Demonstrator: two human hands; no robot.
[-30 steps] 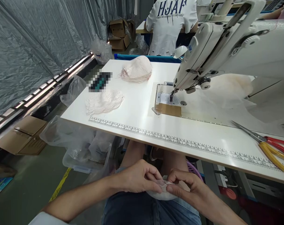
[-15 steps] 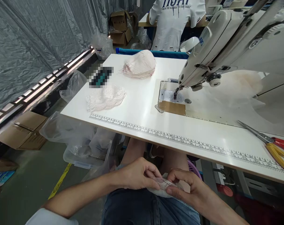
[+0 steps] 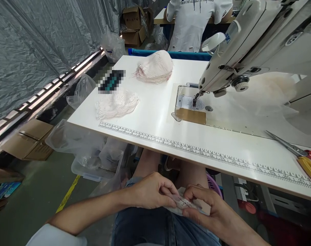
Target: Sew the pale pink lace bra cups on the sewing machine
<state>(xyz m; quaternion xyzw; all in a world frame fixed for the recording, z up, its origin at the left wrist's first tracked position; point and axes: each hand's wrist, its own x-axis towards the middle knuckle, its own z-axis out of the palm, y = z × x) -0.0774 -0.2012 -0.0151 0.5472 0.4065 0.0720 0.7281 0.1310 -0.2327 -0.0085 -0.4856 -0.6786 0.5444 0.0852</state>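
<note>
Down in my lap, below the table's front edge, both hands pinch a small pale lace piece (image 3: 184,203). My left hand (image 3: 151,192) grips its left end with curled fingers. My right hand (image 3: 205,205) holds its right end between thumb and fingers. More pale fabric lies under the piece on my denim-covered thighs. On the white table (image 3: 155,128) above lie a flat heap of white lace pieces (image 3: 117,104) and a rounder stack of pinkish pieces (image 3: 155,67).
A white sewing machine (image 3: 250,44) stands at the table's right, its needle over a taped plate (image 3: 191,114). Scissors (image 3: 296,150) with red and yellow handles lie at the right edge. Plastic bags (image 3: 81,145) and cardboard boxes sit left. A person in white stands behind.
The view has tilted slightly, so the table sits higher in frame. My fingers have worked the lace piece a little; both hands stay in my lap.
</note>
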